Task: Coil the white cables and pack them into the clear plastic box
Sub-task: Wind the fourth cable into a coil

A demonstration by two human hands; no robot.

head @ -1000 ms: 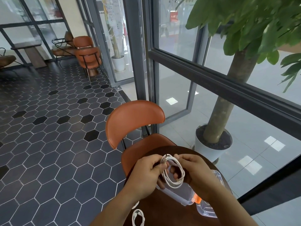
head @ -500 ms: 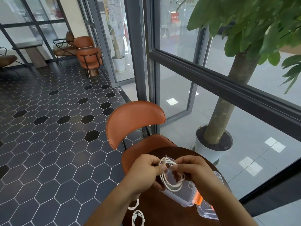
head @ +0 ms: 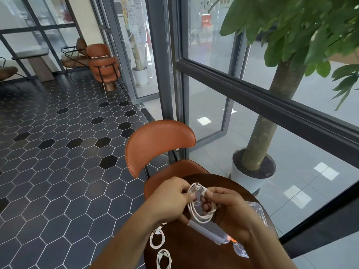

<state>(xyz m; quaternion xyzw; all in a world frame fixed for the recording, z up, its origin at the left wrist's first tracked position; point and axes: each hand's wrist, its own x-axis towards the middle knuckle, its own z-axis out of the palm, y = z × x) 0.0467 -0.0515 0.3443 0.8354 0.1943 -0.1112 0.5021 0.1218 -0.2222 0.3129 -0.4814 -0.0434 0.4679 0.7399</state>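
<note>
head view | left hand (head: 171,199) and right hand (head: 229,210) both pinched closed on coiled white cable (head: 202,208), held above clear plastic box (head: 211,232) | box on round wooden table (head: 194,249) | two coiled cables (head: 157,238) beside box

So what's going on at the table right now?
A person is coiling a white cable, gripping the loops between the left hand and right hand above the round wooden table. The clear plastic box sits just beneath the hands. Two coiled cables lie on the table near the left forearm, not yet packed.
</note>
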